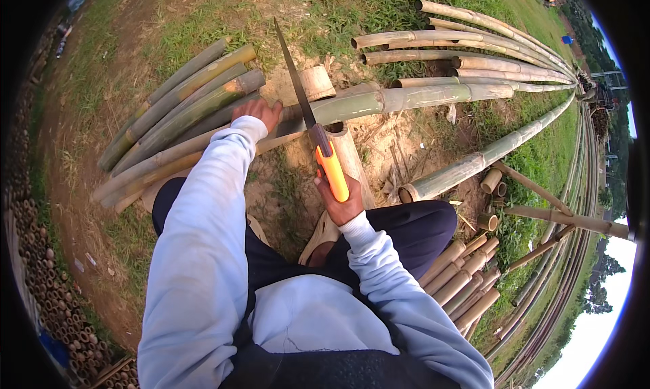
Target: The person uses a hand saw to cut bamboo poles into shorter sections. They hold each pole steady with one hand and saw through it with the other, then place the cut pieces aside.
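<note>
My right hand (340, 205) is wrapped round the orange handle of a handsaw (330, 167). Its long dark blade points away from me and crosses a thick green bamboo pole (413, 99). Whether the teeth are in the bamboo cannot be made out. Left of the blade, my left hand (258, 113) grips the pole with curled fingers, partly hidden by the sleeve. Short bamboo pieces (349, 155) (315, 83) lie under and beside the pole near the blade, with pale sawdust on the ground around them.
Cut green bamboo lengths (196, 94) lie to my left. Long bamboo poles (467, 40) fan out at the far right, and another pole (467, 165) lies nearer. Short pieces (460, 281) are stacked by my right knee, beside a bamboo frame (565, 216). A bamboo pile (51, 274) stands far left.
</note>
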